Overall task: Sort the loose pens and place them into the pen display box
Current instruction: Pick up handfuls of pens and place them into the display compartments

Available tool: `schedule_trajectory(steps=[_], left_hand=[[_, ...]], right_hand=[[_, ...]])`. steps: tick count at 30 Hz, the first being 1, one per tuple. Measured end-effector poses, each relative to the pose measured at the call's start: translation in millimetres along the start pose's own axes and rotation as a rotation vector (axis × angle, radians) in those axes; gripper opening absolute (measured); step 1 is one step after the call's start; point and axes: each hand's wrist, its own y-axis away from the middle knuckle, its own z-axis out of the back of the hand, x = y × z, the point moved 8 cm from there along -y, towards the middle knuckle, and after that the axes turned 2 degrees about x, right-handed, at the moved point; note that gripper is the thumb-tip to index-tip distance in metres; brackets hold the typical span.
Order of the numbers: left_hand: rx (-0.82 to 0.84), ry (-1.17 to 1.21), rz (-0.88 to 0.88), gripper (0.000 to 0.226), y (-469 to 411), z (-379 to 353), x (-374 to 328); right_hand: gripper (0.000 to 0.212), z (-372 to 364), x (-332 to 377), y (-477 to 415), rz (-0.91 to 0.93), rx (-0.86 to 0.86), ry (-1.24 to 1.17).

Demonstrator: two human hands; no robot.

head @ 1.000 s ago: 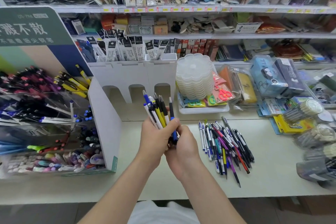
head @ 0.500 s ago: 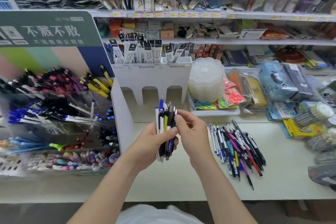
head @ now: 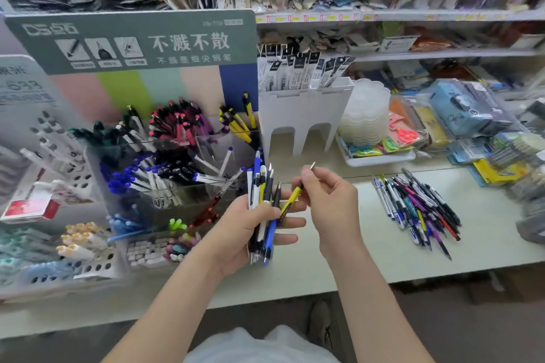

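The tabletop (head: 339,262) is pretty packed: the pen display box (head: 165,174) is parked on the left, a loose pile of pens (head: 418,206) is spread out on the right. A bundle of pens (head: 262,203) is gripped upright in the left hand (head: 244,230), and one yellow pen (head: 292,199) is pinched by the right hand (head: 330,203), just beside the bundle.

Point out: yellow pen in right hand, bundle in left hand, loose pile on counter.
yellow pen (head: 291,199), head view, mid barrel.
pen bundle (head: 261,186), head view, upper barrels.
loose pen pile (head: 418,206), head view, centre.
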Motion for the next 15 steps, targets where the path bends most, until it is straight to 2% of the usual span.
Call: schedule_trajectory(steps=[2, 5, 8, 10, 15], left_hand=[[-0.015, 0.062, 0.046, 0.027, 13, 16, 5], [-0.001, 0.099, 0.09, 0.022, 31, 28, 9], [0.05, 0.044, 0.076, 0.017, 41, 31, 9], [0.108, -0.004, 0.061, 0.017, 48, 32, 7], [0.127, -0.091, 0.072, 0.02, 56, 36, 1]], right_hand=[[0.014, 1, 9, 16, 0.195, -0.199, 0.004], [0.019, -14, 14, 35, 0.362, -0.209, 0.157], [0.01, -35, -2, 38, 0.226, -0.069, 0.36], [0.008, -51, -15, 45, 0.094, 0.039, 0.347], [0.012, -64, -25, 51, -0.062, 0.147, 0.224]])
